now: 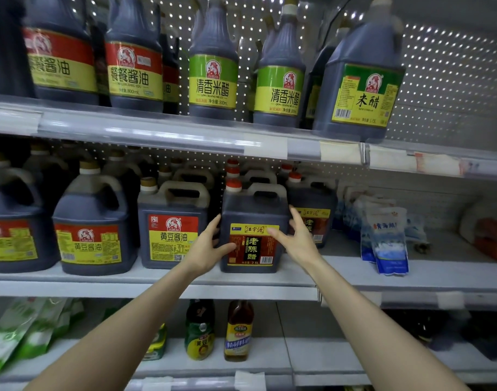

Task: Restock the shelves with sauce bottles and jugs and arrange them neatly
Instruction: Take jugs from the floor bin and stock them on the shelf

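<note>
Right now both hands are on one dark jug [253,221] at the front of the middle shelf [157,280]. The left hand [206,244] presses its left side, thumb on the label; the right hand [298,238] holds the right side, fingers spread, so the jug is clasped between them. Its black and yellow label reads 老陈醋, 2.5L, and the cap is red. Just left stands a soy jug [172,224] marked 黄豆酱油. Behind to the right is another vinegar jug [315,215], partly hidden by the right hand. On the top shelf, green-labelled bottles [213,66] read 清香米醋, 800mL. Blue and white bags [388,238] lean further right.
</note>
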